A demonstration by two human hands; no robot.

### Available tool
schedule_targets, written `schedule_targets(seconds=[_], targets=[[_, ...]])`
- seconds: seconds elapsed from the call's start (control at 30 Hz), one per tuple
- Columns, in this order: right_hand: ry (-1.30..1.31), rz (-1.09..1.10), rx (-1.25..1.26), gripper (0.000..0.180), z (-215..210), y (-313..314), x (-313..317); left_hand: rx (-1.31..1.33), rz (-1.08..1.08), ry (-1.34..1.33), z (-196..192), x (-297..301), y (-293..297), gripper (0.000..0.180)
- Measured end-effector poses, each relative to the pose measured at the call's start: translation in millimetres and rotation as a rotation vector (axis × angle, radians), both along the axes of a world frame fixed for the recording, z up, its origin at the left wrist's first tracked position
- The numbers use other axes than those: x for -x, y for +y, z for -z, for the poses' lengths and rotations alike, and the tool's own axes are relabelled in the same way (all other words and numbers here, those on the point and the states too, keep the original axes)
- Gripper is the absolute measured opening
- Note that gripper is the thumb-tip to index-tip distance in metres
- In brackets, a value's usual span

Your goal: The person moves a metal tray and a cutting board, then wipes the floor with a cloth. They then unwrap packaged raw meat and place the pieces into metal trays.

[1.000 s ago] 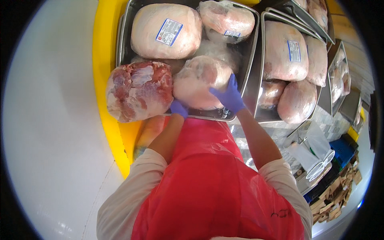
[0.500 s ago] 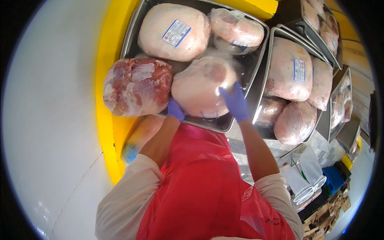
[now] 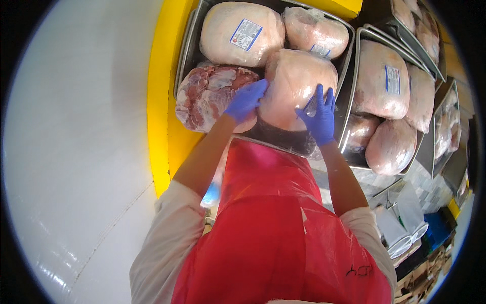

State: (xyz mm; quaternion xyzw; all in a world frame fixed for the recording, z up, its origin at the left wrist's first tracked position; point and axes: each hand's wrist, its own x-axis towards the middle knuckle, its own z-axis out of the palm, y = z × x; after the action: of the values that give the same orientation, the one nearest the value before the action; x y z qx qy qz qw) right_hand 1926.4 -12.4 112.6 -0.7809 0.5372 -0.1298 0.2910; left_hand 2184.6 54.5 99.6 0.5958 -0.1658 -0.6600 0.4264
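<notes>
A metal tray (image 3: 180, 76) holds several large pieces of meat in clear plastic wrap. My right hand (image 3: 321, 119), in a blue glove, rests with fingers spread on the near right side of a pale, fat-covered piece (image 3: 299, 87). On that piece's left, my left hand (image 3: 247, 101), gloved the same way, lies with its fingers stretched out. It touches both the pale piece and a dark red marbled piece (image 3: 215, 91). Behind them sit a labelled pale piece (image 3: 217, 35) and a smaller wrapped piece (image 3: 316, 33).
To the right stands another tray (image 3: 349, 121) with several wrapped pieces, including a labelled one (image 3: 372, 83). More loaded trays (image 3: 434, 134) lie beyond. A yellow edge (image 3: 161, 96) runs along the left. Clear plastic bags (image 3: 397, 228) hang at the lower right.
The pale piece has shifted away from me and rightward. The red piece sits farther right over the tray. My left hand has moved up between the two pieces.
</notes>
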Motion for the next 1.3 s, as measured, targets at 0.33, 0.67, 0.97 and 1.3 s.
schedule_targets(seconds=[0.33, 0.67, 0.97, 1.3], targets=[[0.167, 0.083, -0.046, 0.104, -3, 11, -15, -0.112, -0.363, -1.042, 8, -214, 171, 0.032], [0.242, 0.394, -0.251, 0.055, 34, 168, -7, -0.152, 0.024, -1.161, 72, -272, 151, 0.029], [0.443, 0.349, -0.543, 0.056, 38, 244, 74, 0.154, 0.347, -1.298, 99, -217, 263, 0.047], [0.192, 0.549, -0.476, 0.053, 55, 240, 238, -0.193, 1.014, -1.014, 65, -77, 253, 0.046]])
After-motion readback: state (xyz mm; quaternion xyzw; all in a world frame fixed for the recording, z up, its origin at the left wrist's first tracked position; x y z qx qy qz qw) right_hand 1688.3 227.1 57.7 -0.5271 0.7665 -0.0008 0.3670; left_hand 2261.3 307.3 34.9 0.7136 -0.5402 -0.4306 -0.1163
